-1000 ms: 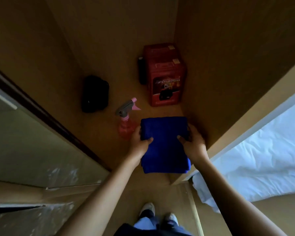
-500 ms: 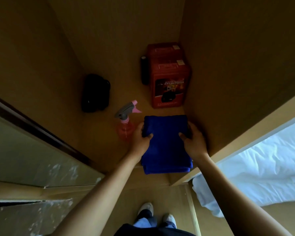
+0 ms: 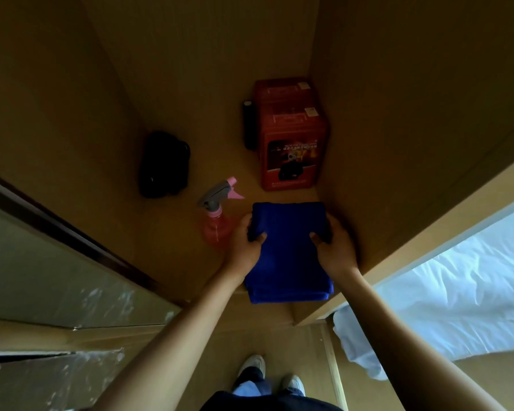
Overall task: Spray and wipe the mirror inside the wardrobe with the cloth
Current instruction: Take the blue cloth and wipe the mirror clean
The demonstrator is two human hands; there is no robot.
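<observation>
A folded blue cloth [image 3: 288, 262] lies on the wooden wardrobe shelf [image 3: 172, 232], its near edge hanging over the front. My left hand [image 3: 245, 243] grips its left side and my right hand [image 3: 334, 247] grips its right side, thumbs on top. A pink spray bottle [image 3: 215, 215] with a grey trigger head stands just left of the cloth, close to my left hand. The mirror [image 3: 42, 271] on the open wardrobe door fills the lower left, with smeared patches on its glass.
A red box [image 3: 291, 137] stands at the back right of the shelf, with a dark cylinder [image 3: 249, 124] beside it. A black pouch [image 3: 164, 164] lies at the back left. A white bed [image 3: 457, 289] is to the right. My shoes [image 3: 272, 378] show below.
Both hands stay on the cloth and have slid slightly toward its far end. The view has tilted a little; the bottle and box have not moved.
</observation>
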